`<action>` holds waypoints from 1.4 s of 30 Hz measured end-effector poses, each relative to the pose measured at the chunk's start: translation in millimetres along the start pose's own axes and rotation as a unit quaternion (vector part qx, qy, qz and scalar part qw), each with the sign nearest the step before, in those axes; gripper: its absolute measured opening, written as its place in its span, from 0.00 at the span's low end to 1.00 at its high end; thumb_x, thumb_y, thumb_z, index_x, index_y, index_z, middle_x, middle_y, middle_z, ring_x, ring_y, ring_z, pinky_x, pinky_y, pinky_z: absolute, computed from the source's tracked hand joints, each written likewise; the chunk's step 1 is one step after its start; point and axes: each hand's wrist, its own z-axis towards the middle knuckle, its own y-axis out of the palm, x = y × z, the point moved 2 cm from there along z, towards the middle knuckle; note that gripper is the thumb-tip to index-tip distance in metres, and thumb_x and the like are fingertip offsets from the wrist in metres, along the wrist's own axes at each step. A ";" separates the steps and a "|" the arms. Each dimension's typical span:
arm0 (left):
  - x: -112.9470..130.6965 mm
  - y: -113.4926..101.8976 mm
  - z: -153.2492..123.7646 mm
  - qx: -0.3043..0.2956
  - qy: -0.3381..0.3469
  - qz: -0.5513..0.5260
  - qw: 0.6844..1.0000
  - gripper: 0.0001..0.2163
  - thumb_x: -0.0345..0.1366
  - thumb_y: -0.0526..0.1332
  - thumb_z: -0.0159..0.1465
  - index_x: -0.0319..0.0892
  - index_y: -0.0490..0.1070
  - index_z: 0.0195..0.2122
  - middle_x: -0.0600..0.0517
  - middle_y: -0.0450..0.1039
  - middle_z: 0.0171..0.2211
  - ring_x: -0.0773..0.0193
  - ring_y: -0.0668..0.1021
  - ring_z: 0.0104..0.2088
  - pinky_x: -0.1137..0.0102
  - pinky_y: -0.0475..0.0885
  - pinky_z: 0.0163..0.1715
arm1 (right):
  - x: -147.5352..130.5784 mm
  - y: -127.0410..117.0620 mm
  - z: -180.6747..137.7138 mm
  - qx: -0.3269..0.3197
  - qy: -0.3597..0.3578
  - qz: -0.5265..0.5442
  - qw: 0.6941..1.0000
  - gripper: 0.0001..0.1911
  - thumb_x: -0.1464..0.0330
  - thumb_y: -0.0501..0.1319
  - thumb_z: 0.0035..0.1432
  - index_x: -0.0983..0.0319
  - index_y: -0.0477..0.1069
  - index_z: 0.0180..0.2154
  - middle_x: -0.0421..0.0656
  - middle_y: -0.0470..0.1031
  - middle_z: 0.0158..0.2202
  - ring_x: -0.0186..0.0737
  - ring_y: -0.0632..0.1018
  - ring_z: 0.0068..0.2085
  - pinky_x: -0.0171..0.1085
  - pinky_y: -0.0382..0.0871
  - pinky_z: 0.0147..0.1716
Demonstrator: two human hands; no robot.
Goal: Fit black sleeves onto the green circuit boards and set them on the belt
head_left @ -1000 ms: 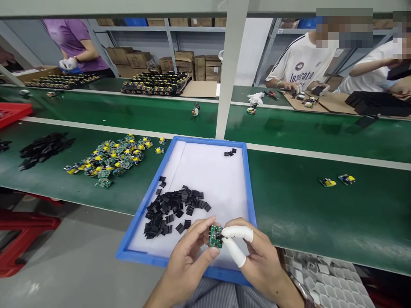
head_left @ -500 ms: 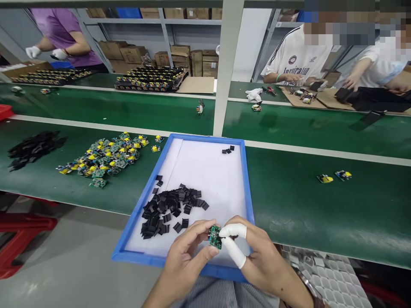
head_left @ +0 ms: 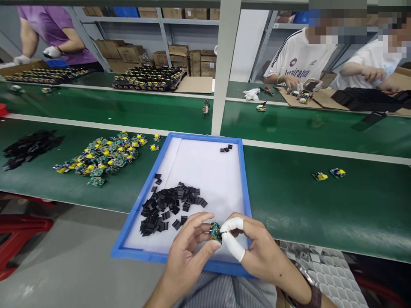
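Observation:
Over the near end of a blue-rimmed tray (head_left: 246, 192), my left hand (head_left: 192, 244) grips a small green circuit board (head_left: 217, 231) between thumb and fingers. The board is tilted on edge, its soldered side facing right. White finger covers sit on the thumb and forefinger of my right hand (head_left: 248, 244). Those two fingertips pinch a small dark piece (head_left: 224, 232) against the board's right side; most of it is hidden. A heap of black plastic clips (head_left: 170, 201) lies on the tray's white base, left of centre, with a few more black clips (head_left: 226, 148) in its far right corner.
A pile of circuit boards with yellow parts (head_left: 102, 154) lies left of the tray, beside flat black pieces (head_left: 30, 145). Two boards (head_left: 329, 174) sit to the right. Beyond a white post (head_left: 224, 64), co-workers handle parts across the green belt (head_left: 144, 109).
My right fingertips have closed in at the board's edge, and the board has turned more edge-on. Parts on the far belt have shifted right. A co-worker's hand at far right has lifted.

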 end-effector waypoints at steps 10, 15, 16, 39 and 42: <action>-1.1 1.4 -9.4 0.022 0.088 0.061 0.994 0.19 0.25 0.66 0.65 0.52 0.77 0.54 0.45 0.75 0.56 0.53 0.80 0.54 0.60 0.83 0.48 | 4.3 5.6 -4.5 0.025 0.013 0.039 0.999 0.08 0.76 0.60 0.65 0.59 0.75 0.41 0.40 0.73 0.32 0.36 0.73 0.32 0.35 0.67 0.33; -1.5 0.4 -9.7 0.014 0.103 0.089 0.991 0.20 0.24 0.66 0.64 0.51 0.77 0.55 0.44 0.76 0.54 0.54 0.81 0.52 0.63 0.83 0.45 | -1.5 1.3 -2.4 -0.015 0.039 0.011 0.999 0.09 0.78 0.59 0.63 0.59 0.73 0.37 0.39 0.73 0.33 0.36 0.72 0.32 0.35 0.64 0.31; -2.0 0.4 -9.6 0.010 0.101 0.091 0.991 0.20 0.24 0.66 0.64 0.51 0.76 0.55 0.44 0.76 0.54 0.54 0.81 0.52 0.62 0.83 0.46 | -3.0 0.2 -2.0 -0.026 0.042 0.004 0.999 0.08 0.78 0.59 0.63 0.59 0.72 0.36 0.39 0.73 0.33 0.36 0.72 0.31 0.35 0.64 0.31; -2.2 -0.6 -2.2 -0.017 0.067 0.094 0.993 0.17 0.27 0.65 0.65 0.49 0.77 0.54 0.46 0.76 0.48 0.58 0.82 0.44 0.65 0.82 0.41 | 11.8 -0.2 4.6 -0.035 0.110 0.104 0.988 0.07 0.75 0.62 0.63 0.61 0.78 0.36 0.40 0.78 0.32 0.36 0.77 0.30 0.32 0.70 0.28; -1.9 -0.3 -1.8 -0.009 0.055 0.085 0.995 0.16 0.28 0.66 0.65 0.50 0.78 0.52 0.46 0.76 0.49 0.57 0.82 0.46 0.66 0.82 0.42 | 11.3 0.1 1.3 -0.014 0.085 0.078 0.993 0.07 0.75 0.62 0.64 0.60 0.78 0.37 0.40 0.78 0.32 0.36 0.77 0.31 0.32 0.70 0.29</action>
